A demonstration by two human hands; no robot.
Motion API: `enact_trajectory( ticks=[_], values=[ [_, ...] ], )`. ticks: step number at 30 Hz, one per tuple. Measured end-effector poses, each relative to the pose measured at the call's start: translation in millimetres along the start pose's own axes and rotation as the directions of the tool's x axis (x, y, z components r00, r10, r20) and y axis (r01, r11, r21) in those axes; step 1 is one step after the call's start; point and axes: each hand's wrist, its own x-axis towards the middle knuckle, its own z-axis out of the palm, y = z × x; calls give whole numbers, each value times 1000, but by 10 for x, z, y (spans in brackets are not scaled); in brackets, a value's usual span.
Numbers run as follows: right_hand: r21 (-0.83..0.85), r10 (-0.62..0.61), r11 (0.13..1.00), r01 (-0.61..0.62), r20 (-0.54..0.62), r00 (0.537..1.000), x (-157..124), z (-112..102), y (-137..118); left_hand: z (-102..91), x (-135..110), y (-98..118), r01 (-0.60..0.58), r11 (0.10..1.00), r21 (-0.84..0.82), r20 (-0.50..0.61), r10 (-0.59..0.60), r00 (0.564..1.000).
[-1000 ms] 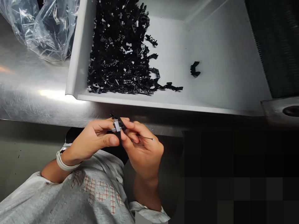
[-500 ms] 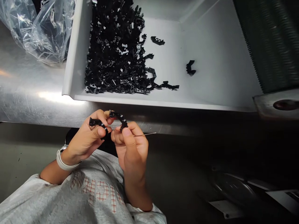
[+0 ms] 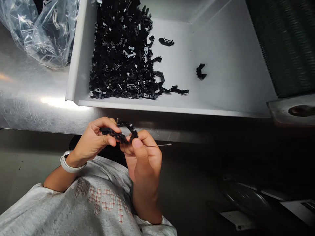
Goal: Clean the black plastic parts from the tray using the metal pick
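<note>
Just in front of the tray's near edge, my left hand [image 3: 99, 136] pinches a dark, segmented plastic strip [image 3: 114, 134] between thumb and fingers. My right hand [image 3: 145, 152] is closed on a second, curved black segmented strip [image 3: 133, 130], thumb pressed at its lower end. The two strips meet at my right fingertips; whether they are joined I cannot tell. A thin metal rod [image 3: 161, 145] also sits in my right hand and sticks out to the right.
A white tray [image 3: 157, 108] on a metal table [image 3: 29, 108] holds a heap of black plastic parts [image 3: 120, 55]. Two loose parts [image 3: 166, 41] lie to its right. A clear plastic bag [image 3: 54, 36] stands at left, a dark green ribbed surface [image 3: 285, 46] at right.
Both hands have shifted slightly to the right. The left-hand strip has swung from apart to meeting the curved one at the right fingertips, and the left fingers now close over it.
</note>
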Motion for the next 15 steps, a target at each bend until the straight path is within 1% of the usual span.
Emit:
enact_trajectory(
  ticks=[2, 4, 7, 11, 15],
  values=[
    [-9, -8, 1000, 9, 10, 1000, -7, -7, -7, -28, -12, -28, -62, 997, 51, 19, 61, 998],
    [-14, -6, 1000, 7, 31, 999, -13, -6, -9, -45, -33, -57, -90, 992, 93, 34, 88, 996],
    [-19, 34, 999, -33, 51, 998, -16, 7, -11, -42, -61, -83, -95, 990, 107, 39, 91, 995],
    [-14, 77, 997, -76, 49, 996, -7, 16, -13, -15, -67, -90, -79, 991, 104, -6, 80, 997],
    [32, 96, 995, -99, 91, 991, 7, 9, -17, 2, -52, -92, -115, 986, 121, -14, 118, 993]
  ],
)
